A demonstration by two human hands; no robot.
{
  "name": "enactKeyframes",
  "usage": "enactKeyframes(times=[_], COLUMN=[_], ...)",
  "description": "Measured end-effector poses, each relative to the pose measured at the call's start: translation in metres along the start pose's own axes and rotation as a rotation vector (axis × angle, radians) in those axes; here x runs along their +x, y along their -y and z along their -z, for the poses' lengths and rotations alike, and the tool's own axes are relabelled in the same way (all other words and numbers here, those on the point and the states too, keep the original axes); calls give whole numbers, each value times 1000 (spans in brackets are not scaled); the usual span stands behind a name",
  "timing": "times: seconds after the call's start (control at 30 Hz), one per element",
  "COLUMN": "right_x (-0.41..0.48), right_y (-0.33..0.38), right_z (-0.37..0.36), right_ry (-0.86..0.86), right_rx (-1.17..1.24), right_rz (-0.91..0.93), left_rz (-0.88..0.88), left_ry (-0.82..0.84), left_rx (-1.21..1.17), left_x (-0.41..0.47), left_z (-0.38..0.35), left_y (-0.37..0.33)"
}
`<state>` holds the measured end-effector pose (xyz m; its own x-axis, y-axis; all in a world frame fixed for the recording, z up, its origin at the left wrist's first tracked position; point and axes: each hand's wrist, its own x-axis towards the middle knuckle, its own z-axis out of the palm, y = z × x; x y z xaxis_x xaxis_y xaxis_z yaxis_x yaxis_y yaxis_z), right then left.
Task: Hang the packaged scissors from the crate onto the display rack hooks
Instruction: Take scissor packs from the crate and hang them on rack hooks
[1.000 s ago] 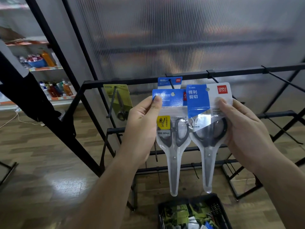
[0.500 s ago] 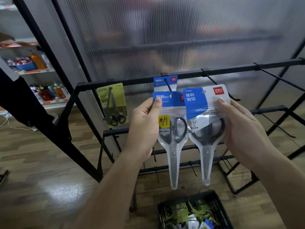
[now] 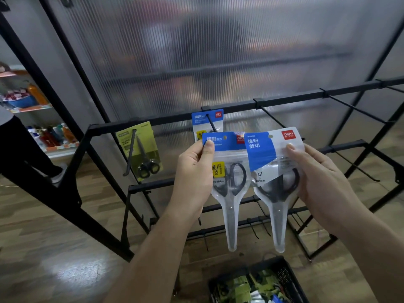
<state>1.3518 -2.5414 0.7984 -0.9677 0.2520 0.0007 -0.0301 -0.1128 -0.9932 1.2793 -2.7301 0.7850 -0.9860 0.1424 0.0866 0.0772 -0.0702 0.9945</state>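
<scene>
My left hand [image 3: 193, 173] pinches a clear, blue-topped scissors pack [image 3: 229, 178] by its upper left edge. My right hand [image 3: 317, 180] holds a second, similar pack [image 3: 273, 171] from its right side, thumb on the white header. Both packs hang blade-down, side by side, in front of the black display rack [image 3: 288, 100]. Behind them a blue scissors pack [image 3: 206, 121] hangs on a hook, and a yellow-green pack [image 3: 140, 149] hangs further left. The black crate [image 3: 282, 270] sits on the floor below, holding several packs.
Bare hooks [image 3: 354, 108] jut out from the rack's top bar to the right, and lower bars carry short hooks. A ribbed translucent panel stands behind the rack. Shelves with bottles [image 3: 50, 134] are at far left. A person's dark leg [image 3: 24, 145] is at left.
The view has shifted, so the rack and both held packs sit lower and further right in frame. Both hands keep the same hold on their packs.
</scene>
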Motion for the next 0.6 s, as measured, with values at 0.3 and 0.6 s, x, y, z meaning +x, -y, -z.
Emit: enactKeyframes(times=[0.3,0.6], right_x=[-2,-1], right_y=[-5,-8], right_z=[18,27], right_ry=[-38,-28], right_rx=[-6,-21], right_rz=[-8,-19], left_rz=[-126,-10], left_ry=[-4,-80], left_rx=[115,90], left_x=[-18,-10], left_z=[-2,-6], left_y=[15,32])
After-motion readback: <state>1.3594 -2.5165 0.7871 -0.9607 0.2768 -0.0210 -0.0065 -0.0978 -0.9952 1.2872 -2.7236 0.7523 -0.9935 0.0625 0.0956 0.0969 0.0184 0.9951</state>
